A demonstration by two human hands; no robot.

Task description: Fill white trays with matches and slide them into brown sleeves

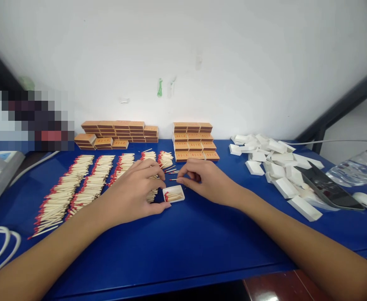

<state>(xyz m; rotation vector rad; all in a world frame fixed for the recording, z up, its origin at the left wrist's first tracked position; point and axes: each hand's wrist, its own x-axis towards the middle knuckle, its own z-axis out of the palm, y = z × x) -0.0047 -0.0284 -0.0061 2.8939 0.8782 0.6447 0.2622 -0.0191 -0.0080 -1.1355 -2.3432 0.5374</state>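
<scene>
"Pinching what, in the right hand [204, 177]?"

"A single match [173, 179], it seems, caught near its plain end between thumb and fingertips, red head pointing left. Such a grip probably leaves the head untouched and easy to aim."

"And the left hand [139, 184]?"

"Curved around the left end of a small white tray [175, 200], thumb by the near corner, fingers by the far one. I judge it is there to steady the tray; whether that grip presses on it, I cannot tell."

"Where does the tray sit?"

"On the blue surface [177, 246], between the hands, with some loose matches [172, 195] inside, red heads mostly to the left."

"What lies farther out?"

"To the left, partly hidden by the left hand, rows of matches [66, 186], heads mostly left too, perhaps so each comes to the fingers the same way round. At the back, orange boxes [194, 146] in two stacked groups, likely kept out of reach's way. To the right, a jumbled heap of white trays [284, 159], with a phone [330, 190] against it and a bottle [355, 169] beyond."
</scene>
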